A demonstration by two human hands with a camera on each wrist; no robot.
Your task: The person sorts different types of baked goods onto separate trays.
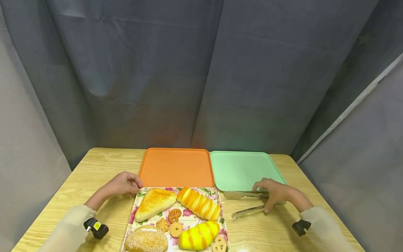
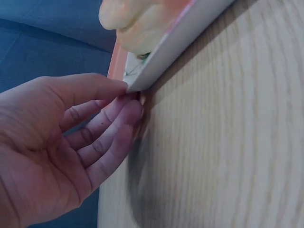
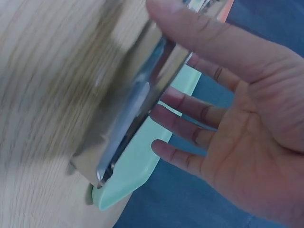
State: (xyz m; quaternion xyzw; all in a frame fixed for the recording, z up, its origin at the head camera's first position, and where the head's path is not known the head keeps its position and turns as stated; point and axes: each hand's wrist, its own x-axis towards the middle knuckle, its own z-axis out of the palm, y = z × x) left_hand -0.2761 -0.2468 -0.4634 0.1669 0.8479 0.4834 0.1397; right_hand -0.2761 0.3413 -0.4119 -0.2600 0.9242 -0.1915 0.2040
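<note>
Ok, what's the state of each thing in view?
Silver metal tongs: arms spread apart
White floral rectangular tray: loaded with bread and cookies
Orange rectangular tray: lying flat, no food on it
Pale green rectangular tray: lying flat, no food on it
Left hand: pinching floral tray's corner
Right hand: around the tongs, grip unclear

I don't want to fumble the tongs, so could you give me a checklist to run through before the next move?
1. Tongs spread: ok, tips apart.
2. Right hand gripping firmly: cannot tell; it straddles the tongs, but its hold isn't clear.
3. Left hand on floral tray: ok, pinching the far left corner.
4. Tongs over floral tray: not ok, they're to its right.
5. Orange tray and green tray side by side: ok.
</note>
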